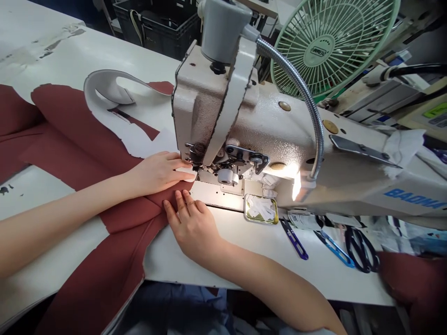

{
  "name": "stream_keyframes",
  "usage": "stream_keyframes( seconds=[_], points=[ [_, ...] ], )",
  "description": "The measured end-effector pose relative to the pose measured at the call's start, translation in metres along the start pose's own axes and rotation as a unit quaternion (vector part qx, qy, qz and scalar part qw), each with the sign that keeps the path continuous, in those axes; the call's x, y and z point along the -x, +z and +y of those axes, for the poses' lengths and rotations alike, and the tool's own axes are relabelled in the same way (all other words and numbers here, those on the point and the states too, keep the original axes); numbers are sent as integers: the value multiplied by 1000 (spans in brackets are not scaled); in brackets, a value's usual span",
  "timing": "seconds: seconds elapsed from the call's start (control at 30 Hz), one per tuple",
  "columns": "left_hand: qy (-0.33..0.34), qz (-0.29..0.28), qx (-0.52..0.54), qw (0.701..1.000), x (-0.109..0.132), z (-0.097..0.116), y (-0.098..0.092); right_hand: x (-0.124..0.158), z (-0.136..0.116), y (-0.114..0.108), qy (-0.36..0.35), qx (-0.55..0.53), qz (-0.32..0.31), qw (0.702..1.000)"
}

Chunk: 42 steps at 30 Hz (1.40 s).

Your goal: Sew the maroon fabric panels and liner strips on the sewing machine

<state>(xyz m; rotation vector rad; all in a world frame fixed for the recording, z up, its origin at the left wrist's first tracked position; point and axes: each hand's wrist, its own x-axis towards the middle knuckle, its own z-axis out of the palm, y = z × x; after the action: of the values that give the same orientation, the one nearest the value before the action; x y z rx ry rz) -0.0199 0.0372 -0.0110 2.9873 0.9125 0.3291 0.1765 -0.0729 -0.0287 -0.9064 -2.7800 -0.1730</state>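
My left hand lies with fingers stretched out, pressing a small white piece and dark red fabric beside the needle area of the sewing machine. Closer to me, my right hand rests with its fingers spread on the fabric's edge, fingertips just left of the machine bed. The fabric has a visible seam and hangs over the table's front edge. Behind my left hand lies a curved white band, partly on the red cloth. The needle itself is hidden.
Right of the needle sits a small tin of white strips. Thread snips, blue snips and black-handled scissors lie further right. A lit lamp hangs by the machine. A green fan and black crate stand behind.
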Motion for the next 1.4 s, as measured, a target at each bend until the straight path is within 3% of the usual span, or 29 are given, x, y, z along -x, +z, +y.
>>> stream_keyframes(
  seconds=[0.3,0.43,0.63,0.97,1.23,1.4],
  points=[
    [61,49,29,997,-8,-23,-3,-2,14,-4,15,-25,-24,999],
    [87,57,27,994,-12,-22,0,-1,18,-1,20,-14,-18,1000],
    [59,33,-41,997,-16,-7,5,-2,27,3,31,-25,-31,999],
    [42,63,-83,994,-21,13,3,-4,34,4,56,-34,-33,997],
    [10,91,21,996,-14,-11,2,-7,26,4,50,-27,-49,997],
    [42,50,1,998,-13,-10,-8,-7,24,5,36,-12,-38,999]
  ],
)
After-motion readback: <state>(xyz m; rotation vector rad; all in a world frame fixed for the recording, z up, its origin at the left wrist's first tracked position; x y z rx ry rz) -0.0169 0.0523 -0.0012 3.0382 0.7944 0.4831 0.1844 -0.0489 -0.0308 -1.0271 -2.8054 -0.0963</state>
